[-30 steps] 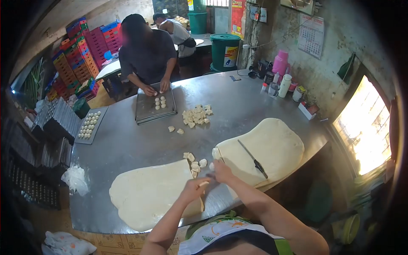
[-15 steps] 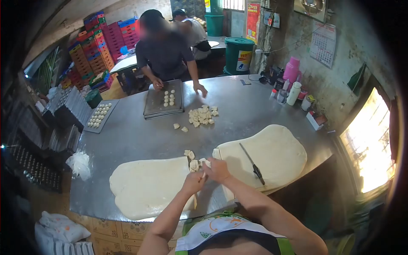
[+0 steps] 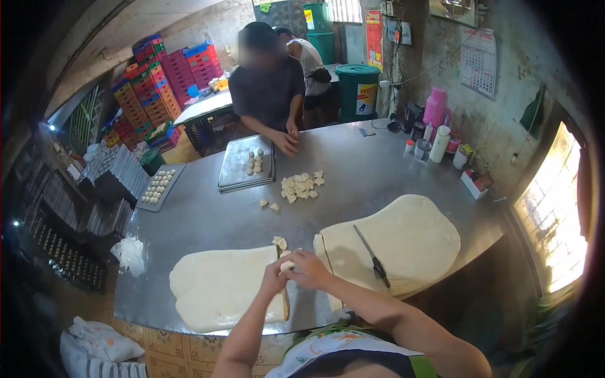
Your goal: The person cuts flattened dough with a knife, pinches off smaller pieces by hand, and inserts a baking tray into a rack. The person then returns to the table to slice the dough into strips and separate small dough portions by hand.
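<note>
"What are the surfaces like?"

"A crumpled, whitish plastic bag [image 3: 130,256] at the left edge of the smooth grey metal table [image 3: 208,227]. Then the left dough slab [image 3: 227,290], pale and thick, rounded leftward, cut straight on its right. Lumpy dough chunks [image 3: 280,242] sit by that cut. Beyond, the smooth right dough slab [image 3: 416,236] carries a dark-handled knife [image 3: 372,255]."

"And the hands?"

"The left hand [image 3: 273,281] angles forward, fingers bent and closed on a small dough piece [image 3: 288,266] near the left slab's cut edge. The right hand [image 3: 309,269] comes in from the right, back upward, fingers curled around the same piece. The hands meet there; their undersides are hidden."

"Which way does everything lie?"

"The left slab runs lengthwise across the person's front. The held piece is too covered to tell its axis. The right slab slants away rightward; the knife's blade points forward and left, handle toward the person."
</note>
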### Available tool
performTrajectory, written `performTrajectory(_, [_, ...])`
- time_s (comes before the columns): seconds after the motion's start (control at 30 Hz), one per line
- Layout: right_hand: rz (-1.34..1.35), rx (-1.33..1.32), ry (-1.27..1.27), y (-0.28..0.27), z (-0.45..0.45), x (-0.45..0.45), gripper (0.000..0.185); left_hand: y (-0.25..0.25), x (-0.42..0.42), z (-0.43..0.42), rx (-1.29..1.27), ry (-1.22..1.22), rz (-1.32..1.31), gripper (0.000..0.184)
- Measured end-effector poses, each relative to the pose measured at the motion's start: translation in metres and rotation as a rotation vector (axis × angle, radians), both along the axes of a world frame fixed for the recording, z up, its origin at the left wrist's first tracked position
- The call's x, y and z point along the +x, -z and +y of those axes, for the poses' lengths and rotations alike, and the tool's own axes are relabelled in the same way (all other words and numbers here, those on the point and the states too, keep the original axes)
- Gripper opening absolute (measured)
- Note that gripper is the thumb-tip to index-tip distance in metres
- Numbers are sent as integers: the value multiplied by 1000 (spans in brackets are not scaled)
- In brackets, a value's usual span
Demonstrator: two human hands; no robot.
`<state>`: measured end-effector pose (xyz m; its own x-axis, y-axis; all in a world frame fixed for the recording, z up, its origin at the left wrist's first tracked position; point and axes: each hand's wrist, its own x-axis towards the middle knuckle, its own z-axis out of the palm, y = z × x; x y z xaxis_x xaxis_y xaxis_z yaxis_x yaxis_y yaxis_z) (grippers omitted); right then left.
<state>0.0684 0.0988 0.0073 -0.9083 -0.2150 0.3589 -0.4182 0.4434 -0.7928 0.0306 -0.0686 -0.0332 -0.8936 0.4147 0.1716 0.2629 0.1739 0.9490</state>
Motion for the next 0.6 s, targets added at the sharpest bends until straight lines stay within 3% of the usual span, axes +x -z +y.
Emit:
performTrajectory(0.03, [38,7,126,-4,-3,-2,37,3,0,1,0,6,4,39])
performTrajectory(0.07, [40,6,133,0,-3,-6,37,7,2,3,-269,54,53,38])
performTrajectory(0.13, [-226,364,147,23,9,-23,38,4,10,9,-798,145,155,37])
performTrajectory(0.17, [-360,543,165,32,17,-32,40,-5,11,9,-792,158,167,37])
performTrajectory(0.2, [-362,548,184,43,26,-34,40,-14,16,9,-593,171,201,36])
performTrajectory(0.27, [-121,556,386,77,25,-12,40,-22,33,-3,-206,193,228,35])
performTrajectory(0.33, [22,569,486,68,17,-15,40,-3,9,-11,-167,83,300,35])
performTrajectory(0.4, [-119,274,170,39,-6,0,45,24,-8,-18,-103,-132,411,35])
performTrajectory(0.43, [-170,131,17,24,-10,-8,48,11,-19,-13,-85,-123,420,35])
performTrajectory(0.53, [-35,65,83,27,-24,-18,44,-17,-22,-13,30,-21,582,37])
performTrajectory(0.57, [34,27,106,31,-29,-16,42,-8,-20,-15,24,-15,562,37])
performTrajectory(0.6, [12,16,113,31,-34,-12,42,7,-20,-17,34,17,354,38])
